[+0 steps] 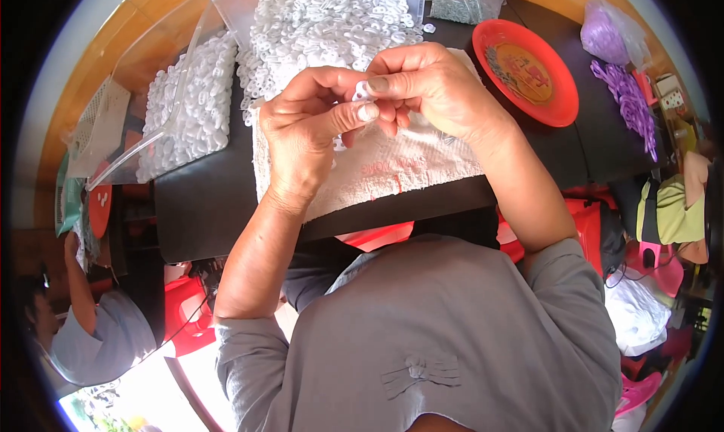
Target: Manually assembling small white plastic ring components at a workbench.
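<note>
Above a cream towel (pixel 422 164) on the dark table, my two hands meet fingertip to fingertip. Between the thumbs sits a small white plastic piece (pixel 361 91) with dark spots or holes; its exact kind is too small to tell. My left hand (pixel 305 123) pinches it from below. From the upper right, my right hand (pixel 441 85) closes its thumb and forefinger on the same piece, with the other fingers curled. Just beyond my hands, a heap of small white looped pieces (pixel 317 25) spills out of a clear bin onto the towel.
At the left, a clear plastic box (pixel 185 104) holds many white pieces. A red plate (pixel 562 104) with small metal bits lies right of my hands, near purple strands (pixel 630 100) and a purple-filled bag (pixel 607 32). Another person (pixel 113 334) sits at the far left.
</note>
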A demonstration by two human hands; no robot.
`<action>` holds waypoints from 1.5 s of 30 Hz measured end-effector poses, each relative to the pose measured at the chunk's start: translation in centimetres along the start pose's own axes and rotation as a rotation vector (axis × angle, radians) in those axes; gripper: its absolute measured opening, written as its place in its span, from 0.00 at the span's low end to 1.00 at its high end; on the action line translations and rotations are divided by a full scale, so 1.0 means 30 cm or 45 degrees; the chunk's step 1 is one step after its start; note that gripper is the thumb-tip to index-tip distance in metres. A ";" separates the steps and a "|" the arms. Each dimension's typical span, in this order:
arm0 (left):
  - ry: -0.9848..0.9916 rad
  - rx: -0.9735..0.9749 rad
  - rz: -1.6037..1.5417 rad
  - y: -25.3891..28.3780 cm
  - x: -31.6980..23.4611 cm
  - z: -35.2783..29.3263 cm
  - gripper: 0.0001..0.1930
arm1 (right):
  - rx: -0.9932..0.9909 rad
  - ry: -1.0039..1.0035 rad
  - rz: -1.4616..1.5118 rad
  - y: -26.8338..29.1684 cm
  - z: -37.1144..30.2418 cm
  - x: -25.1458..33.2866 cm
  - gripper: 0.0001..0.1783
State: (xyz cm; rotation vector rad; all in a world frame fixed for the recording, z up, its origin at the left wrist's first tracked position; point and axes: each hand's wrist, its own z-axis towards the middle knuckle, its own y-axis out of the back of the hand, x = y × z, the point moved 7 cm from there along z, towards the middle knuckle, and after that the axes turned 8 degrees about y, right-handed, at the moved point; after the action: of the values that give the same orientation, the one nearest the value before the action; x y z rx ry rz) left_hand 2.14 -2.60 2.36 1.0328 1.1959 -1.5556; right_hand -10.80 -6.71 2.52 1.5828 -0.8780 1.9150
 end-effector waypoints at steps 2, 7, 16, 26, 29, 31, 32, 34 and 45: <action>-0.005 -0.010 0.023 -0.003 -0.004 -0.010 0.12 | 0.000 0.023 0.031 -0.007 -0.003 -0.005 0.13; 0.029 -0.037 -0.024 -0.013 -0.008 -0.032 0.11 | 0.060 0.035 0.170 -0.028 -0.006 -0.016 0.13; -0.021 -0.029 -0.093 0.007 -0.004 -0.025 0.12 | 0.065 0.023 0.368 -0.071 -0.010 -0.025 0.12; -0.317 -0.450 0.107 0.078 -0.164 -0.060 0.05 | -0.172 0.267 -0.605 0.008 0.009 0.043 0.09; -0.606 -0.538 0.316 0.152 -0.360 -0.089 0.06 | -0.156 0.511 -1.595 0.056 -0.101 0.113 0.05; -0.648 -0.771 0.661 0.262 -0.469 -0.086 0.07 | -0.091 0.440 -1.686 0.091 -0.147 0.115 0.04; -0.662 -0.800 0.686 0.348 -0.531 -0.106 0.07 | 0.017 0.415 -1.745 0.074 -0.142 0.110 0.03; -0.370 -1.002 1.035 0.527 -0.555 -0.058 0.09 | 0.109 0.364 -1.824 0.090 -0.167 0.088 0.03; -0.455 -0.370 1.154 0.081 -0.253 -0.092 0.06 | 0.052 0.585 -1.862 0.143 -0.231 0.029 0.04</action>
State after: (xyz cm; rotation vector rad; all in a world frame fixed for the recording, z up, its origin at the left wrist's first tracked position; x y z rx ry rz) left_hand 6.69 0.95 8.52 0.8664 0.5398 -0.7699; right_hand -18.65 -4.41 1.89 1.0922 0.4842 1.0411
